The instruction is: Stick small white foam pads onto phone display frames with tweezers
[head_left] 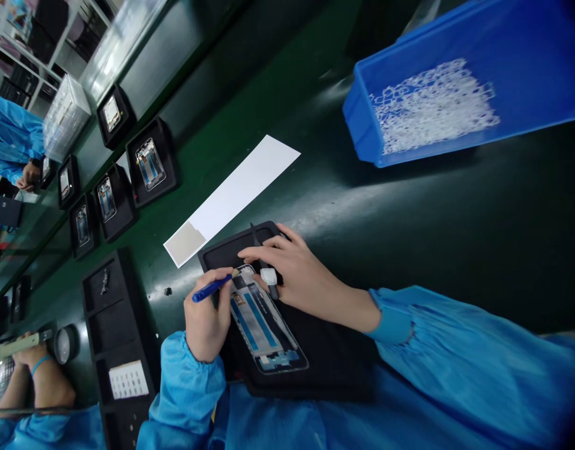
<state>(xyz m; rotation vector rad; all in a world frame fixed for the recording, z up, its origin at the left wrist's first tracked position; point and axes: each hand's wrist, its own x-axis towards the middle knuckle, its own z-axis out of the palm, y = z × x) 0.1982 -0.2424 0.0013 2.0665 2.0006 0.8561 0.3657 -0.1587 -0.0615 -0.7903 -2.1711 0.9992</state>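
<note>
A phone frame (264,325) with blue strips inside lies in a black tray (325,369) right in front of me. My left hand (205,322) is closed round a blue pen-like tool (211,289), whose tip touches the frame's upper corner. My right hand (297,275) rests over the top end of the frame. It pinches dark tweezers (255,236), with a small white piece (269,275) at its fingers. Both of my sleeves are blue.
A blue bin (362,125) holding white mesh scraps stands at the upper right. A white paper strip (235,190) lies on the green belt. Several black trays with phone frames (151,164) line the left. A compartment tray (114,325) sits by a co-worker's hand (39,375).
</note>
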